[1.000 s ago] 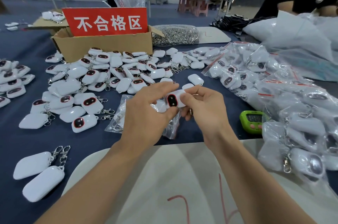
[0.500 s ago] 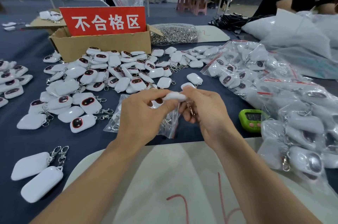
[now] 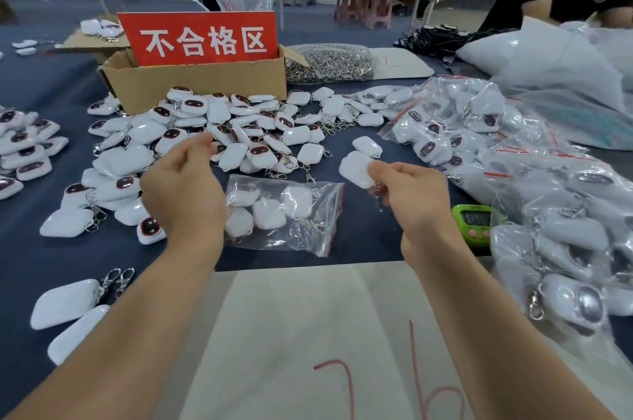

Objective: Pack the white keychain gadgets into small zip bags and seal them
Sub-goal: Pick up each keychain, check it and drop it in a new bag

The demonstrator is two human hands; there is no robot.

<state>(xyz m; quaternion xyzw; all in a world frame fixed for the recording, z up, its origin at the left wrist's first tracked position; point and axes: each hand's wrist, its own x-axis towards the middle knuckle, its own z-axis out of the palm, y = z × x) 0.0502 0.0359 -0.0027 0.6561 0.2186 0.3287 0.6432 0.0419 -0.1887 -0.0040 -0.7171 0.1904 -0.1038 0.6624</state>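
Note:
My right hand [image 3: 412, 200] pinches a white keychain gadget [image 3: 356, 168] by one edge, its blank back facing up and its clip hanging under my fingers. My left hand [image 3: 183, 190] hovers apart to the left with thumb and forefinger pinched; nothing shows between them. Between my hands a clear zip bag [image 3: 284, 214] lies flat on the blue cloth with several gadgets inside. A large heap of loose gadgets [image 3: 219, 131] spreads behind my left hand.
A cardboard box [image 3: 195, 80] with a red sign stands at the back. Filled zip bags [image 3: 534, 186] pile up on the right beside a green timer [image 3: 474, 222]. A bag of metal clips [image 3: 330, 64] lies behind. Another person's arm shows at the top right.
My hands held one gadget together over the bag. They have now moved apart; the right hand keeps the gadget, turned face down, and the left hand has let go and shifted left.

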